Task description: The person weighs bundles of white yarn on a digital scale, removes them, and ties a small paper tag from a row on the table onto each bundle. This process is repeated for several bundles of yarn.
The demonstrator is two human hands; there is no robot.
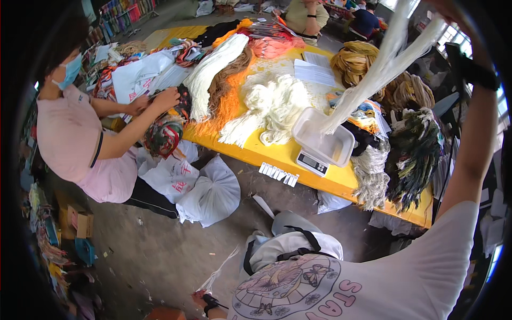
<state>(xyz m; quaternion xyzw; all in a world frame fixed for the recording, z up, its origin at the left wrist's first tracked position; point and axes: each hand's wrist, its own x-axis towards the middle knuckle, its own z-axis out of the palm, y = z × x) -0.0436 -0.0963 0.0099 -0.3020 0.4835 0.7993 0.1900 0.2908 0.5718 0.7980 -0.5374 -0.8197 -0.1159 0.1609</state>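
My right hand (453,9) is raised high at the upper right edge, partly cut off, closed around a long hank of white yarn (368,80). The yarn slants down from it, and its lower end reaches into a translucent plastic tub (341,149). That tub rests on a small digital scale (312,162) at the table's near edge. Low beside my body, my left hand (199,298) is closed on a few thin white yarn strands (217,274), which stretch up and to the right from it. A loose heap of white yarn (277,104) lies left of the tub.
The yellow table (250,154) bears white, brown and orange yarn bundles (229,80), papers (314,72) and tan hanks (357,58). Dark green hanks (413,154) hang over its right end. A masked co-worker (80,133) handles multicoloured yarn at left. White sacks (210,189) stand on the floor.
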